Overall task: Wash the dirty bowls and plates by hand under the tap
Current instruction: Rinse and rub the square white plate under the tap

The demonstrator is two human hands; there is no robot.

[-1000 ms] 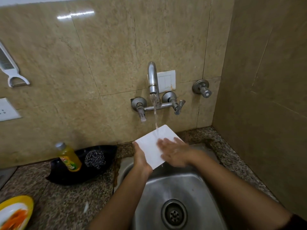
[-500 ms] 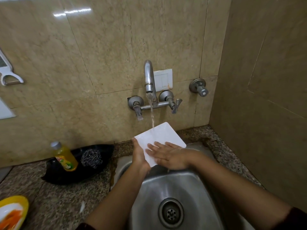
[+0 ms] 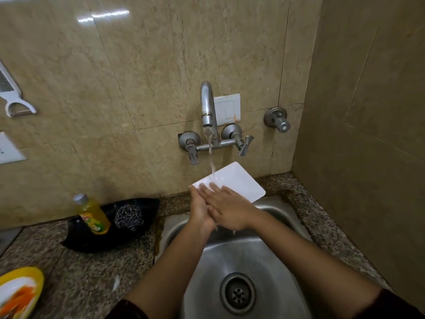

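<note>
A white plate [image 3: 239,180] is held over the sink [image 3: 207,261] by the left hand [image 3: 199,209] at its left edge, under the running tap [image 3: 208,107]. The right hand [image 3: 226,209] is laid flat on it, fingers straight. 1 yellow bottle [image 3: 93,215] and 1 scourer [image 3: 128,217] are seen in a black dish [image 3: 92,240] on the worktop [image 3: 76,272].

Tiled kitchen corner
Glossy beige wall tiles [image 3: 138,65], carrying a bright glare [image 3: 103,16], met a speckled granite tabletop [image 3: 92,268].
</note>
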